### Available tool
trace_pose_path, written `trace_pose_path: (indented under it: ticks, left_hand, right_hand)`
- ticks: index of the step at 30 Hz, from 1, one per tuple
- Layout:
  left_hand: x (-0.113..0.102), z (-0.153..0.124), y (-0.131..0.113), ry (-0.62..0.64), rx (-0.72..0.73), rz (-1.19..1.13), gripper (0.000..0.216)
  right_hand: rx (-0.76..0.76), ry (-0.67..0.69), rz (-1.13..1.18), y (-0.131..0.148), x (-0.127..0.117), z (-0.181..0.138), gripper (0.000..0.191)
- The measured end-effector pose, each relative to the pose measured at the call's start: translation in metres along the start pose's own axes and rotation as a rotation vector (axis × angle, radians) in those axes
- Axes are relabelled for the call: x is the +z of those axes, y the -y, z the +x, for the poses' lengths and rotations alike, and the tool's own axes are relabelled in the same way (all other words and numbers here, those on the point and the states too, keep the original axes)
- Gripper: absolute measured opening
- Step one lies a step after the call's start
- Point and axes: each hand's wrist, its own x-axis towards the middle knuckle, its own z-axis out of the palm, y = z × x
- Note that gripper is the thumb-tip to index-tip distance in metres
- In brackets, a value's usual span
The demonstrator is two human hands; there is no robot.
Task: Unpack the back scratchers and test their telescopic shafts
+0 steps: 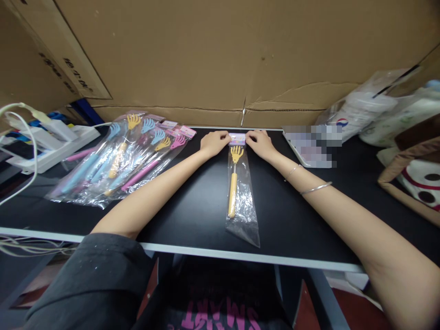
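A yellow hand-shaped back scratcher point(233, 195) with a metal shaft lies in a clear plastic bag point(244, 220) on the black table, its claw pointing away from me. At the bag's far end is a pinkish-purple header card point(237, 139). My left hand point(215, 143) pinches the card's left edge, and my right hand point(261, 145) pinches its right edge. Both hands have their fingers closed. To the left lies a heap of bagged back scratchers point(118, 160) in blue, yellow and pink, overlapping one another.
A white power strip point(68, 144) with plugs and cables sits at the far left. Right of my hands lies a phone-like flat object point(305, 146), partly blurred out. Beyond it stand a bagged plastic cup point(364, 110) and a fabric bag point(419, 174). Cardboard point(192, 55) walls the back.
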Motion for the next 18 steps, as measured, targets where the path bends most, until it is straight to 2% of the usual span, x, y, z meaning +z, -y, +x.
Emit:
trace_pose_path:
  ticks: [18]
  left_hand:
    - [0.0007,0.0008,0.0005,0.011,0.008,0.042,0.034]
  right_hand:
    - [-0.027,0.01,-0.047,0.0007,0.0016,0.0004,0.025]
